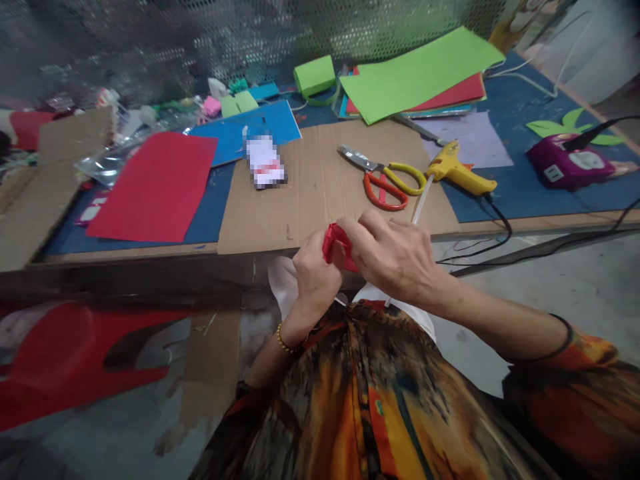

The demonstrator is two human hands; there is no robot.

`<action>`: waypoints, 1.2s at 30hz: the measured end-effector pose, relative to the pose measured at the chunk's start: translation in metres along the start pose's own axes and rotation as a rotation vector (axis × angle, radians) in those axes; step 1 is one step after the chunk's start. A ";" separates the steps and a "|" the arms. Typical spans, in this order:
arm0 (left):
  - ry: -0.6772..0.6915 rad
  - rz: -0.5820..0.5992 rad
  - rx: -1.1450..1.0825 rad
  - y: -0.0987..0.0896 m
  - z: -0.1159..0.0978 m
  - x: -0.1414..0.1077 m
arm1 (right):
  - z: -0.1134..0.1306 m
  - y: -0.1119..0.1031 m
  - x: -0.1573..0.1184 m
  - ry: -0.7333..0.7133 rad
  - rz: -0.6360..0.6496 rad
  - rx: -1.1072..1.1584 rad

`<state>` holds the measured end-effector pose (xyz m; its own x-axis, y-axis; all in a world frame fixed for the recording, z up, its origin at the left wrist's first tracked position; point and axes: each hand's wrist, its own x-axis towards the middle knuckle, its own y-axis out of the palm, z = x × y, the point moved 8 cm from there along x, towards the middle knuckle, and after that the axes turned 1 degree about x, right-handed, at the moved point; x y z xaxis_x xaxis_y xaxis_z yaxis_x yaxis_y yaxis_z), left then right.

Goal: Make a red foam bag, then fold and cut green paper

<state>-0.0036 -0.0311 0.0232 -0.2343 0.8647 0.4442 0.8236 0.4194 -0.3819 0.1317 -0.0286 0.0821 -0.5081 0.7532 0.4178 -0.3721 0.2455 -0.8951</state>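
Just off the table's front edge, above my lap, both hands close round a small piece of folded red paper (336, 241). My left hand (319, 270) grips it from the left, thumb against its inner side. From the right, the fingers of my right hand (387, 257) bend over its top; part of the paper is hidden behind them. Beyond the right hand lie scissors (373, 165) with one orange and one yellow handle, blades apart. A yellow glue gun (457, 172) rests beside them, a whitish stick running from it towards my right hand.
Cardboard (270, 217) covers the table's middle, with a blurred phone-like object (265, 162) on it. Red sheet (155, 187) and blue card (265, 127) lie left, green sheets (425, 70) at the back. A purple device (565, 160) and cables are right; a red chair (55, 360) stands lower left.
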 end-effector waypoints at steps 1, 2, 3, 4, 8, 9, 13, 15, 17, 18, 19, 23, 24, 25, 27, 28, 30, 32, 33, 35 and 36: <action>0.024 0.008 -0.007 0.000 -0.002 0.000 | 0.003 -0.001 -0.001 -0.023 -0.029 -0.031; 0.046 0.015 -0.014 0.001 -0.005 -0.001 | 0.005 -0.002 -0.001 -0.047 -0.053 -0.044; 0.057 0.020 -0.023 0.001 -0.006 -0.001 | 0.006 -0.001 -0.002 -0.067 -0.070 -0.043; 0.052 0.021 -0.032 0.001 -0.006 0.000 | 0.007 0.000 -0.003 -0.081 -0.078 -0.034; -0.097 0.010 -0.070 -0.004 0.003 0.003 | -0.004 0.004 -0.009 -0.040 -0.078 0.053; -0.142 0.018 -0.096 -0.004 0.007 0.004 | -0.009 0.004 -0.010 -0.021 -0.068 0.106; -0.277 0.104 -0.320 -0.001 0.016 0.003 | -0.030 0.000 -0.005 0.011 -0.037 0.465; -0.317 0.143 -0.440 0.003 0.019 0.001 | -0.038 -0.003 0.001 0.025 -0.025 0.622; -0.343 0.183 -0.515 0.007 0.019 -0.001 | -0.043 0.001 0.007 0.041 0.032 0.753; -0.351 0.203 -0.532 0.008 0.019 -0.002 | -0.044 0.005 0.009 0.048 0.070 0.814; -0.356 0.222 -0.539 0.010 0.018 -0.003 | -0.043 0.009 0.011 0.053 0.104 0.871; -0.335 0.275 -0.523 0.010 0.013 -0.005 | -0.041 0.025 0.013 0.112 0.168 1.044; -0.323 0.288 -0.519 0.010 0.011 -0.005 | -0.041 0.028 0.012 0.135 0.180 1.077; -0.312 0.301 -0.516 0.011 0.009 -0.005 | -0.042 0.031 0.011 0.158 0.192 1.106; -0.299 0.321 -0.515 0.011 0.006 -0.006 | -0.043 0.034 0.010 0.193 0.208 1.145; -0.297 0.325 -0.517 0.010 0.005 -0.006 | -0.043 0.035 0.009 0.205 0.214 1.158; -0.297 0.322 -0.526 0.009 0.002 -0.006 | -0.044 0.036 0.007 0.223 0.226 1.176; -0.296 0.321 -0.529 0.009 -0.001 -0.007 | -0.044 0.036 0.007 0.228 0.229 1.189; -0.294 0.324 -0.528 0.009 -0.002 -0.007 | -0.044 0.036 0.006 0.226 0.226 1.192; -0.291 0.327 -0.522 0.008 -0.003 -0.008 | -0.044 0.035 0.006 0.224 0.215 1.186; -0.291 0.327 -0.518 0.008 -0.002 -0.008 | -0.044 0.035 0.005 0.225 0.209 1.179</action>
<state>0.0062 -0.0353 0.0186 -0.0010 0.9941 0.1081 0.9999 -0.0002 0.0105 0.1499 0.0105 0.0465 -0.5399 0.8298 0.1412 -0.8361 -0.5095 -0.2032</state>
